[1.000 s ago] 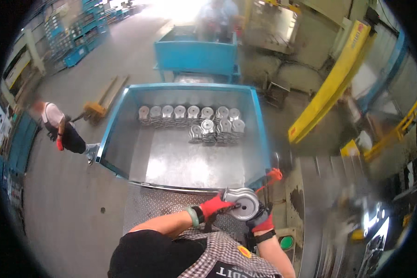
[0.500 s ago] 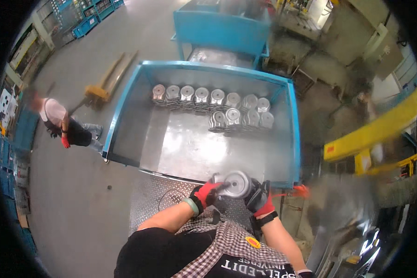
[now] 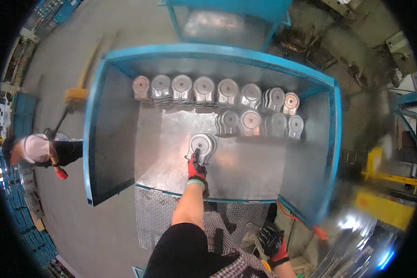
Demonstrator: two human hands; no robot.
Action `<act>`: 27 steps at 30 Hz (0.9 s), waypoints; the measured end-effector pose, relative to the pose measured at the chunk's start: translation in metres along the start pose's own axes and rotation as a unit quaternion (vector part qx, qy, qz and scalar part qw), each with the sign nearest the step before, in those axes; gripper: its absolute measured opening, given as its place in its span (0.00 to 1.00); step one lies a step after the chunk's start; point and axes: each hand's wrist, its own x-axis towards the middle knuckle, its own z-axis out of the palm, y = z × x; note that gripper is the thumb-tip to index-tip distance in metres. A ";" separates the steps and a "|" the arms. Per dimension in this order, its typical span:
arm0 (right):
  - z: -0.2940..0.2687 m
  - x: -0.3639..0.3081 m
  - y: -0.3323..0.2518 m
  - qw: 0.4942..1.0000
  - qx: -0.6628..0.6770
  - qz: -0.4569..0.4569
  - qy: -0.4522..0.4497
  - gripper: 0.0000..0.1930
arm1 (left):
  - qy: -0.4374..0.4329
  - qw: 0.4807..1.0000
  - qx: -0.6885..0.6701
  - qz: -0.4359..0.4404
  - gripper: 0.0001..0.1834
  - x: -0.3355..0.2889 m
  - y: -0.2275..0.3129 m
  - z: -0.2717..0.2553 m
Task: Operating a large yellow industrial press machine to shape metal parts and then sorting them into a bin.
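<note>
My left hand, in a red and black glove, grips a small stack of round stamped metal parts over the floor of a blue-framed bin. One finger lies on the top part's face near its centre hole; the thumb is hidden. At the lower right, outside the bin, my right hand, gloved alike, hangs near my body with its fingers loosely apart and nothing seen in it. Stacks of the same parts stand along the bin's far wall. A shorter second row sits before them on the right.
The bin's side walls rise left and right; its near side is low. Tread plate lies before it. Another blue cart stands beyond. At left, a person is beside a yellow pallet jack. Yellow equipment is at right.
My left hand has carried the metal parts forward into the bin. The right hand has let go and dropped back to the lower right. My view has moved nearer the bin.
</note>
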 end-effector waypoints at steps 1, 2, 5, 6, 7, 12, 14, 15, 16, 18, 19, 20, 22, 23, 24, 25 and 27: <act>0.016 0.000 -0.002 0.982 -0.188 -0.031 -0.008 0.32 | -0.015 0.998 -0.049 0.027 0.16 0.017 -0.004 0.007; 0.034 -0.007 0.000 0.927 -0.370 -0.058 -0.018 0.30 | 0.013 0.998 -0.066 0.019 0.17 0.032 -0.008 0.012; 0.049 -0.002 0.008 0.879 -0.473 -0.047 -0.033 0.32 | 0.090 0.993 -0.050 -0.057 0.20 0.053 -0.013 0.060; 0.018 0.000 0.013 0.969 -0.239 0.019 -0.052 0.36 | 0.074 0.994 -0.076 -0.030 0.18 0.073 -0.014 0.052; -0.010 0.002 0.022 0.995 0.013 0.082 -0.060 0.41 | 0.056 0.993 -0.100 -0.009 0.17 0.093 -0.017 0.044; 0.025 0.019 0.036 0.995 -0.026 0.034 0.090 0.31 | 0.039 0.996 0.064 -0.050 0.24 0.127 -0.029 0.091; 0.000 0.015 0.041 0.995 -0.030 0.044 0.088 0.32 | -0.046 0.992 0.072 -0.090 0.30 0.169 -0.030 0.068; 0.002 0.013 0.041 0.994 -0.023 0.049 0.094 0.32 | -0.028 0.990 0.127 -0.063 0.38 0.174 -0.033 0.069; 0.003 0.015 0.038 0.994 -0.015 0.052 0.098 0.31 | -0.066 0.988 0.137 -0.036 0.25 0.189 -0.026 0.060; 0.012 0.012 0.036 0.993 -0.003 0.022 0.113 0.31 | -0.122 0.902 0.395 -0.122 0.29 0.198 -0.008 0.031; 0.014 0.008 0.040 0.992 0.001 -0.004 0.123 0.33 | -0.077 0.912 0.366 -0.169 0.32 0.184 -0.007 0.036; 0.015 -0.004 0.043 0.990 0.007 -0.030 0.136 0.34 | -0.050 0.900 0.382 -0.204 0.36 0.168 -0.002 0.038; 0.014 -0.017 0.045 0.984 0.053 -0.059 0.157 0.27 | -0.029 0.874 0.429 -0.228 0.45 0.133 0.011 0.039; 0.007 -0.022 0.053 0.983 0.052 -0.090 0.151 0.26 | -0.052 0.861 0.454 -0.225 0.45 0.110 0.013 0.034; 0.000 -0.029 0.063 0.980 0.050 -0.120 0.148 0.26 | -0.077 0.845 0.480 -0.222 0.45 0.088 0.014 0.030; -0.007 -0.036 0.078 0.977 0.048 -0.148 0.146 0.25 | -0.102 0.829 0.505 -0.217 0.45 0.063 0.015 0.026; -0.032 -0.045 0.104 0.963 0.030 -0.177 0.202 0.25 | -0.073 0.758 0.602 -0.240 0.40 0.054 0.004 -0.001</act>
